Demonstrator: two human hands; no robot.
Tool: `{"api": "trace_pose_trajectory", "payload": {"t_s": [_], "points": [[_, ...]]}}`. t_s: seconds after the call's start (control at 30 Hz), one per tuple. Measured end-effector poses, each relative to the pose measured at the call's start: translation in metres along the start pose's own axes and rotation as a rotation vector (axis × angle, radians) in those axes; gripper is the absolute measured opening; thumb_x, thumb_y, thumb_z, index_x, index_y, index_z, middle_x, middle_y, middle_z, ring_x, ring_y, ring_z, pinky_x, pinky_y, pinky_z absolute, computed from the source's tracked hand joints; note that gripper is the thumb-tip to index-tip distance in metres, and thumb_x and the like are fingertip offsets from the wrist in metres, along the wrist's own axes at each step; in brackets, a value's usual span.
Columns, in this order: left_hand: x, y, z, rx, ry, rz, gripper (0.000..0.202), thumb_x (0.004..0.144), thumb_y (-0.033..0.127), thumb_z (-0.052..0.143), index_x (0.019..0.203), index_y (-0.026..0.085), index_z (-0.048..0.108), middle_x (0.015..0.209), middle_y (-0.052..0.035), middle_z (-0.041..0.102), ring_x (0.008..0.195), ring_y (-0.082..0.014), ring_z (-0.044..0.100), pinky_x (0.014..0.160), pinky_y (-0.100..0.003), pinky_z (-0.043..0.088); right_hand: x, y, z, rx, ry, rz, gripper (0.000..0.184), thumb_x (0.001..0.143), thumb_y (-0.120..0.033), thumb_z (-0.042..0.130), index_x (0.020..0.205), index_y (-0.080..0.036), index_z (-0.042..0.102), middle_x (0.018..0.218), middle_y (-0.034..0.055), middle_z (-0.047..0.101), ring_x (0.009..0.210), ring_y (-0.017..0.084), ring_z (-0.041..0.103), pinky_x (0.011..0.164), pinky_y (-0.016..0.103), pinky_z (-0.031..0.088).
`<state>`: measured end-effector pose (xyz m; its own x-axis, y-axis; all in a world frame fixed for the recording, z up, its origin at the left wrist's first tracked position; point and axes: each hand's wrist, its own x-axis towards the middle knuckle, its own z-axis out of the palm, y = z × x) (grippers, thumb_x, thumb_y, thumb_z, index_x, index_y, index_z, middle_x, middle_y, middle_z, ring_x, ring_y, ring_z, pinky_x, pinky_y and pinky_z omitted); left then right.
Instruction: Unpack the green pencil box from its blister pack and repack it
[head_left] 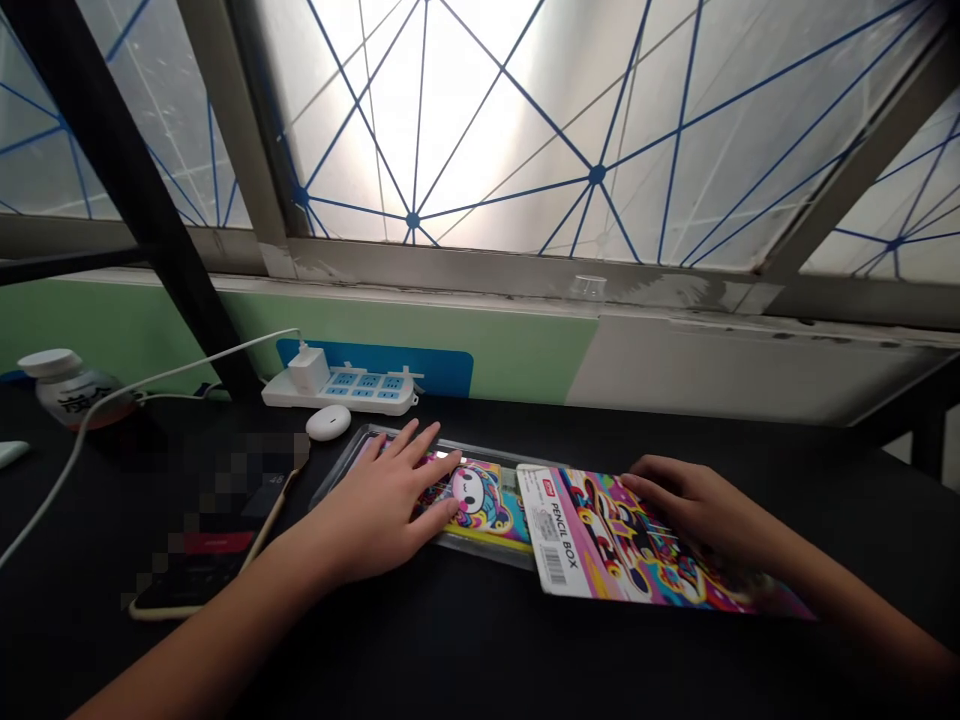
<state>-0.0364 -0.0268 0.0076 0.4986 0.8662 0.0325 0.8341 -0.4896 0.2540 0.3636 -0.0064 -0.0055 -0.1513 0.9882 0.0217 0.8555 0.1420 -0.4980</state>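
Note:
A colourful pencil box (pixel 480 500) in a clear plastic case lies on the black table (pixel 480 640). My left hand (pixel 379 505) rests flat on its left half, fingers spread. A printed cardboard sleeve (pixel 600 545) marked "PENCIL BOX" sticks out to the right of the case, overlapping its right end. My right hand (pixel 694 505) lies on top of that sleeve, fingers pressing on it. Whether the sleeve is around the box or only beside it, I cannot tell.
A phone (pixel 206 545) lies left of my left arm. Behind it are a white earbud case (pixel 328 422), a white power strip (pixel 341 388) with a charger and cable, and a bottle (pixel 71 390) at far left. A window ledge runs along the back.

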Motion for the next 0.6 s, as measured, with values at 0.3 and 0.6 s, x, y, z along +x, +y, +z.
{"api": "trace_pose_trajectory", "payload": {"t_s": [0.3, 0.6], "points": [[0.001, 0.004, 0.005, 0.057, 0.011, 0.05, 0.061, 0.099, 0.065, 0.035, 0.152, 0.037, 0.04, 0.164, -0.0028, 0.022, 0.151, -0.0371, 0.018, 0.116, -0.065, 0.022, -0.013, -0.023, 0.012, 0.067, -0.058, -0.011, 0.038, 0.091, -0.062, 0.055, 0.098, -0.027, 0.069, 0.099, 0.001, 0.074, 0.088, 0.023, 0.067, 0.073, 0.032, 0.05], [0.002, 0.001, 0.01, 0.126, 0.011, 0.063, 0.061, 0.1, 0.065, 0.032, 0.154, 0.036, 0.035, 0.165, -0.0017, 0.018, 0.152, -0.0349, 0.018, 0.115, -0.062, 0.024, -0.007, 0.01, -0.012, 0.045, -0.105, 0.082, 0.041, 0.084, -0.066, 0.06, 0.088, -0.026, 0.072, 0.089, 0.0003, 0.076, 0.085, 0.024, 0.068, 0.07, 0.031, 0.048]]}}
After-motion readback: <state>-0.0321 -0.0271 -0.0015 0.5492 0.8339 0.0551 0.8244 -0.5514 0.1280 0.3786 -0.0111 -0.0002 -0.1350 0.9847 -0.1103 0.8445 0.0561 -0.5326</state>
